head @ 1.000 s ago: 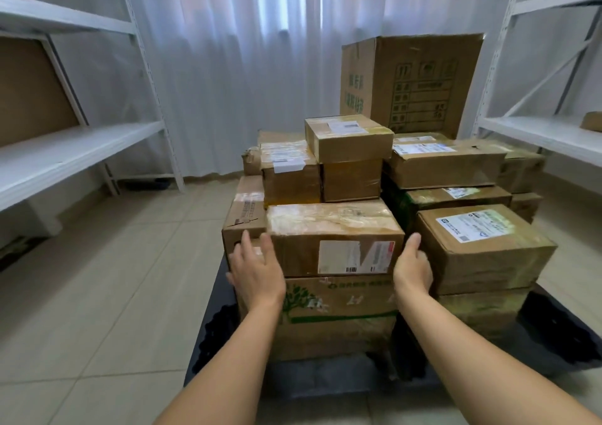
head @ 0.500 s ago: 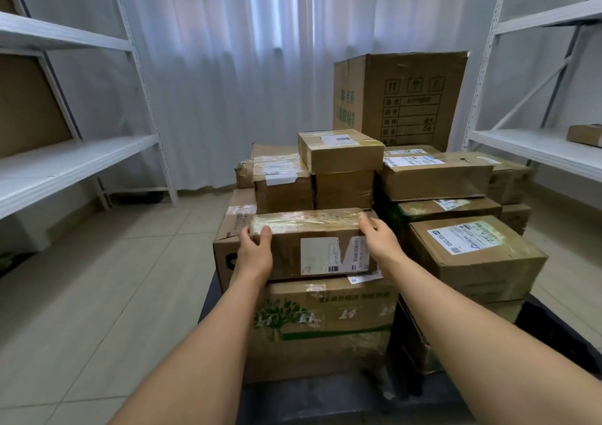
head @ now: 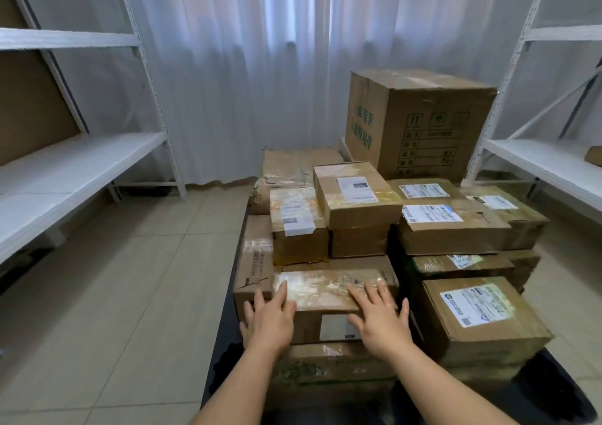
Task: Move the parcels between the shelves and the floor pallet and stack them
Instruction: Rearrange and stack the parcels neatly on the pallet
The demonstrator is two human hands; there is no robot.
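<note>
White shelves (head: 71, 167) fill the left of the frame. A big brown box (head: 420, 121) stands at the back of the black floor pallet (head: 224, 353), lower middle. In front sits a taped parcel (head: 329, 301). The left hand (head: 268, 322) and right hand (head: 379, 318) lie flat on it, fingers spread wide.

Shelf parcel (head: 594, 155) — cut by edge

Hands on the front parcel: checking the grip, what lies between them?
Head view: only the parcel's taped top and its front label between left hand and right hand.
</note>
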